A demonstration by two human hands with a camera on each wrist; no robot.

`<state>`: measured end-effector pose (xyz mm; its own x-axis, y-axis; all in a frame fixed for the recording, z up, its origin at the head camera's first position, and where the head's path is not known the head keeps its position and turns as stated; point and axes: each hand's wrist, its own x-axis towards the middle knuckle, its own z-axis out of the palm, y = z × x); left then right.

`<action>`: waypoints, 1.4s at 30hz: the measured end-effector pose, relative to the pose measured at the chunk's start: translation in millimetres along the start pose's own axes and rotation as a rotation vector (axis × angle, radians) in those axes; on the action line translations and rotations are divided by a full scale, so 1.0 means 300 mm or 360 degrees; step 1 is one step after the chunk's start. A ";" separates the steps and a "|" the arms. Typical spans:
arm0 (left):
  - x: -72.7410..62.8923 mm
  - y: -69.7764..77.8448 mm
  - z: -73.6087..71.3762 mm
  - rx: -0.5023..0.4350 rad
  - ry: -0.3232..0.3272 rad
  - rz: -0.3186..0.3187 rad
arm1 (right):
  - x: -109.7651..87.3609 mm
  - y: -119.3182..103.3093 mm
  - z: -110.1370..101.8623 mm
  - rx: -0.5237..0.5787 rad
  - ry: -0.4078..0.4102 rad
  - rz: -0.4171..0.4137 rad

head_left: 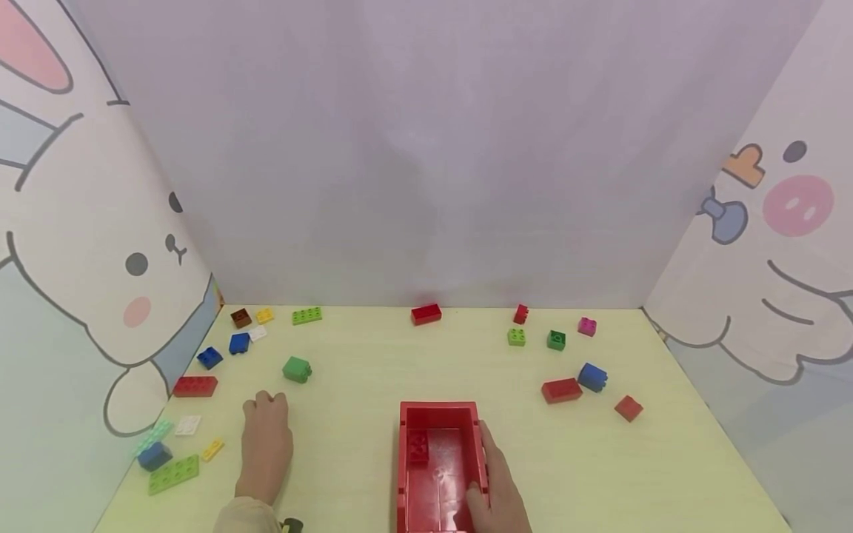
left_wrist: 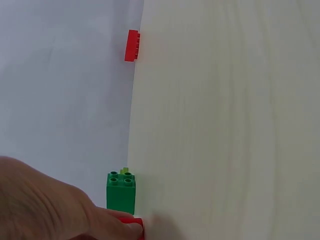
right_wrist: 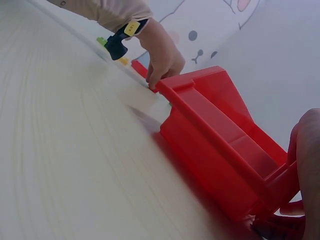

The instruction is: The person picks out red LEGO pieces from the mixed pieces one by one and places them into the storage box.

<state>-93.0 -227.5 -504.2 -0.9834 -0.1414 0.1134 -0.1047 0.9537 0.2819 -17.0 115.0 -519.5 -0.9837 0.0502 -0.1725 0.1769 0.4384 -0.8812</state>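
Note:
My left hand (head_left: 266, 444) is low over the left part of the table, fingers curled down. Its fingers and thumb pinch a red brick (left_wrist: 139, 226), mostly hidden behind them. Just beyond that hand stands a green brick (head_left: 296, 369) with its studs facing right. With my right hand (head_left: 501, 488) I grip the right wall of a red box (head_left: 438, 406), thumb over the rim and fingers along the outside. One red brick (head_left: 418, 447) lies inside the box by its left wall. From the right wrist, the box (right_wrist: 210, 165) looks tilted.
Along the left edge lie several bricks, among them a red brick (head_left: 195, 386), a blue brick (head_left: 155, 456) and a lime brick (head_left: 174, 474). Farther right are a red brick (head_left: 562, 390) and a blue brick (head_left: 592, 377). A grey curtain (head_left: 426, 185) closes off the back.

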 end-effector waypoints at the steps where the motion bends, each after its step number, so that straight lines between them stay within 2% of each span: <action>1: 0.000 -0.002 0.003 -0.0007 0.0002 -0.0002 | 0.000 -0.001 0.000 0.0004 0.0002 0.0000; 7: 0.002 -0.001 0.004 0.0007 -0.0002 0.0000 | 0.003 0.005 0.002 -0.0011 0.0016 -0.0025; 15: -0.002 0.016 -0.019 0.0013 -0.0036 -0.0001 | 0.004 0.014 -0.001 -0.0023 0.0003 -0.0049; 27: -0.028 0.074 -0.080 -0.0133 -0.0015 0.0000 | -0.001 -0.002 -0.003 0.0036 -0.0033 0.0012; 42: -0.040 0.139 -0.138 -0.0188 0.0013 0.0044 | 0.002 0.006 -0.007 -0.0008 -0.0024 -0.0046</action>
<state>-79.3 -196.9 -454.5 -0.9844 -0.1183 0.1305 -0.0590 0.9194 0.3888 -17.4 117.7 -520.1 -0.9878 0.0241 -0.1540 0.1485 0.4440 -0.8836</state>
